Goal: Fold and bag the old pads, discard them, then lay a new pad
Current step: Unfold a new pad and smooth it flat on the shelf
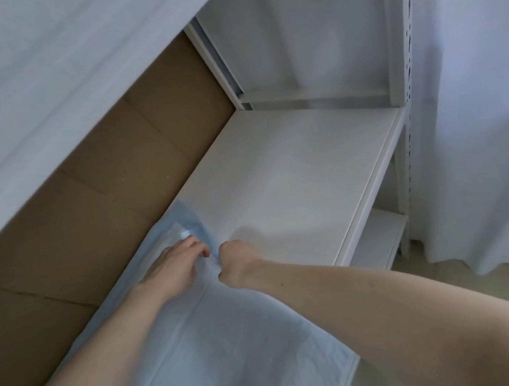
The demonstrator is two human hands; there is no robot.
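Note:
A pale blue-white pad (pixel 230 344) lies on the near part of a white shelf board (pixel 291 173), with a blue-backed corner (pixel 192 220) turned up at its far end. Both my hands meet at that far edge. My left hand (pixel 177 264) has its fingers curled onto the pad's edge near the folded corner. My right hand (pixel 238 261) is closed in a fist, pinching a bunched fold of the pad between the two hands. Both forearms reach in from the lower edge and cover part of the pad.
Brown cardboard (pixel 106 188) lines the wall behind the shelf on the left. A higher shelf (pixel 49 72) overhangs at top left. White perforated uprights (pixel 404 85) and a lower shelf (pixel 378 237) stand at right, with a white curtain (pixel 481 108) beyond.

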